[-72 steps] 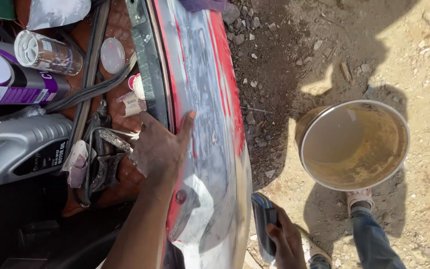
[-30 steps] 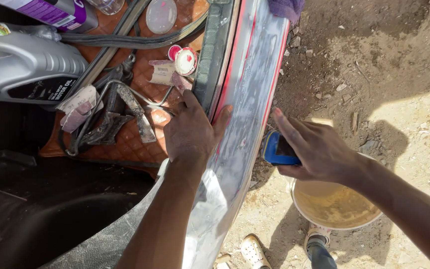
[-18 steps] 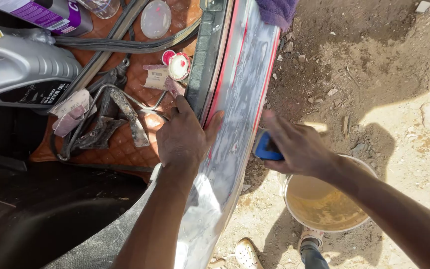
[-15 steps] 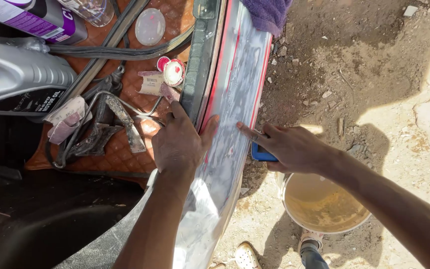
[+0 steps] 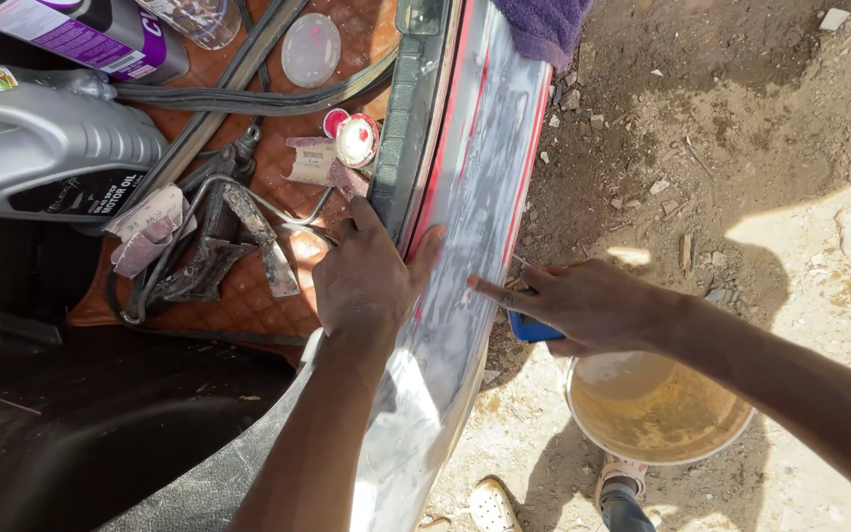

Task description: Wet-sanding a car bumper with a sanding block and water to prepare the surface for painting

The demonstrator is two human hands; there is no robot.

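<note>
Resting flat and open, left hand (image 5: 366, 281) lay on the sanded red panel (image 5: 465, 236). Right hand (image 5: 583, 305) gripped a blue block (image 5: 534, 328) against the panel's edge, above a bucket (image 5: 657, 414).

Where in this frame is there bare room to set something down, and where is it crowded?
Free: the dark trunk floor below the quilted brown mat, and the dirt ground right of the sanded red bumper. Crowded: the mat, with a grey oil jug, metal scrapers and small round lids. A murky water bucket sits below the right hand.
</note>
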